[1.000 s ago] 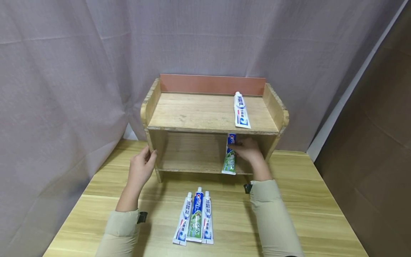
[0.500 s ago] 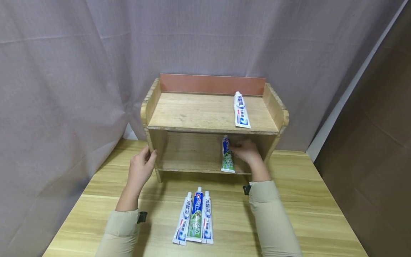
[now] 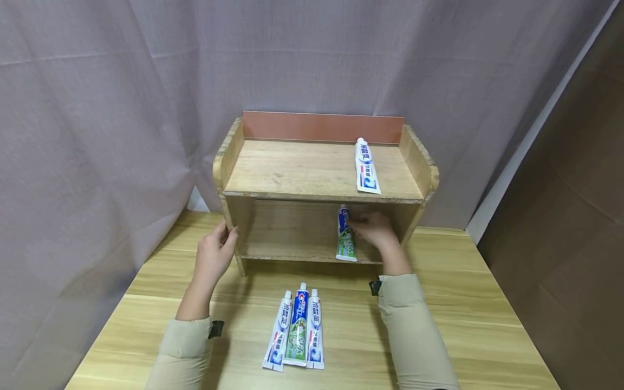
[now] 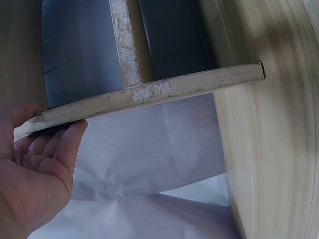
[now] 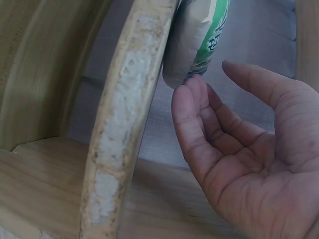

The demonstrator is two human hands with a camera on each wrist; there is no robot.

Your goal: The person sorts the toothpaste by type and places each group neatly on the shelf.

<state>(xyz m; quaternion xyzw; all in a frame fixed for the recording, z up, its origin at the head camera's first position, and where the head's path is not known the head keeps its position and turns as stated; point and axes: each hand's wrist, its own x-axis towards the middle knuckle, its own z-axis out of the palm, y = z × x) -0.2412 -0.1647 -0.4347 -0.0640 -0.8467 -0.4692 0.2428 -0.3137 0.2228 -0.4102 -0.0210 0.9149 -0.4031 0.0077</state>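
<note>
A two-tier wooden shelf stands at the back of the table. My left hand grips its left side panel, thumb on one face and fingers on the other. On the lower tier lies a blue and green toothpaste tube, its cap toward the back. My right hand is at the tube's right side. In the right wrist view, its fingertips touch the tube's edge while the thumb stands apart from it. A white toothpaste tube lies on the upper tier, right of its middle.
In front of the shelf, a blue and green tube lies on the table between a left white tube and a right white tube. A grey curtain hangs behind the shelf.
Since a second ago, the blue and green tube at my right hand has come down onto the lower tier and slightly back. My right thumb has come away from it. The left hand stays put.
</note>
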